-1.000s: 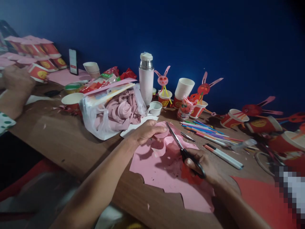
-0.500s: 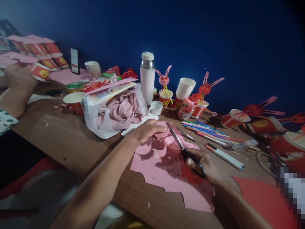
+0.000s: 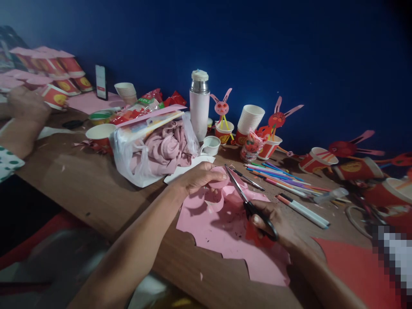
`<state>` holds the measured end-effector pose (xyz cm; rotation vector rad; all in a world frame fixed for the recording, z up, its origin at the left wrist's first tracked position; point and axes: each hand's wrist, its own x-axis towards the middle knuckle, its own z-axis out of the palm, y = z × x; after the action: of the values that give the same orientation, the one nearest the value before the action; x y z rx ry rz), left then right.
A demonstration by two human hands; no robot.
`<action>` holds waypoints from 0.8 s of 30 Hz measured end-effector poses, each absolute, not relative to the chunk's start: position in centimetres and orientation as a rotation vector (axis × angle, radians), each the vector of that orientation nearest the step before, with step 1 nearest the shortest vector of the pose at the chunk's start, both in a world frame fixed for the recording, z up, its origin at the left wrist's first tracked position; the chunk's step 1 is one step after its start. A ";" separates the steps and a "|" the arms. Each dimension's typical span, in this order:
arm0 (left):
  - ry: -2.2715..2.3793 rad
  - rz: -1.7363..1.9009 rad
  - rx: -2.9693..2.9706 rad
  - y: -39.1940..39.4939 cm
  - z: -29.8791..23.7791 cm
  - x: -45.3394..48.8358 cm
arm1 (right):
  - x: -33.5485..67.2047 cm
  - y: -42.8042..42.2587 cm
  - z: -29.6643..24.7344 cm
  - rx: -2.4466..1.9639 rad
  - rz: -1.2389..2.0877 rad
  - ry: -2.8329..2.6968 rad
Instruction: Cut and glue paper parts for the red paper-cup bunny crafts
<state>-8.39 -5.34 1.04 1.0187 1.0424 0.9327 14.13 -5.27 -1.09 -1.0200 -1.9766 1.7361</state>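
Between the thumb and fingers of my left hand (image 3: 201,177) is a rounded piece of pink paper (image 3: 219,178). A thin curled strip of paper (image 3: 217,201) hangs below it. My right hand (image 3: 273,219) grips the black handles of a pair of scissors (image 3: 237,183), whose blades point up and left to the pink piece's right edge. Whether the blades touch the paper I cannot tell. Under both hands lies a large pink sheet (image 3: 219,240) with a scalloped cut edge and dark specks. A scrap of red paper (image 3: 254,234) rests on it beneath my right hand.
Behind my hands stand a thermos (image 3: 198,111), a small white cup (image 3: 210,146) and a plastic bag (image 3: 125,167) of pink cloth. Several pens (image 3: 283,176) and rabbit-faced paper cups (image 3: 224,133) lie to the right. Another person's hand (image 3: 27,105) is at far left.
The rounded pink piece has turned slightly and its right side looks trimmed. The scissors have shifted slightly left, and more of the pen behind their tips shows.
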 end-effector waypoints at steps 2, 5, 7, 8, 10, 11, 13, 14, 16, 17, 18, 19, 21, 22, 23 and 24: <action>1.043 0.915 1.016 -5.4 1.1 -8.4 | 14.2 -5.2 -1.3 -1.017 1.738 -1.965; 1.052 0.909 1.000 -5.4 1.0 -8.5 | 14.3 -5.3 -1.3 -1.006 1.728 -1.953; 1.050 0.904 0.997 -5.3 0.8 -8.5 | 14.3 -5.3 -1.2 -0.990 1.711 -1.963; 1.045 0.904 0.996 -5.3 0.8 -8.5 | 14.3 -5.3 -1.1 -0.982 1.700 -1.970; 1.030 0.898 0.992 -5.3 0.8 -8.6 | 14.2 -5.4 -1.0 -0.979 1.684 -1.975; 1.028 0.897 0.987 -5.3 0.8 -8.6 | 14.1 -5.4 -0.9 -0.984 1.682 -1.974; 1.049 0.904 0.979 -5.3 0.8 -8.5 | 14.0 -5.4 -0.8 -0.992 1.692 -1.968; 1.065 0.908 0.980 -5.4 0.8 -8.5 | 14.0 -5.4 -0.8 -0.997 1.703 -1.964; 1.086 0.918 0.985 -5.4 0.9 -8.5 | 13.9 -5.4 -0.7 -0.999 1.715 -1.953; 1.087 0.920 0.989 -5.4 0.9 -8.5 | 13.9 -5.4 -0.6 -1.001 1.717 -1.949; 1.080 0.918 0.992 -5.4 0.9 -8.5 | 13.9 -5.4 -0.6 -1.005 1.716 -1.950; 1.068 0.914 0.992 -5.4 0.9 -8.5 | 14.0 -5.4 -0.6 -1.009 1.712 -1.953; 1.055 0.910 0.977 -5.4 0.9 -8.6 | 14.0 -5.4 -0.5 -1.018 1.703 -1.964; 1.050 0.907 0.967 -5.4 0.9 -8.6 | 14.0 -5.4 -0.6 -1.023 1.702 -1.968; 1.041 0.899 0.961 -5.4 0.9 -8.5 | 14.0 -5.4 -0.6 -1.025 1.701 -1.969; 1.027 0.893 0.960 -5.4 1.0 -8.5 | 14.1 -5.3 -0.7 -1.026 1.701 -1.969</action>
<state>-8.53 -5.40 0.99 0.9602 1.0273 0.8927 14.07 -5.35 -0.69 -1.0258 -1.9693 1.7012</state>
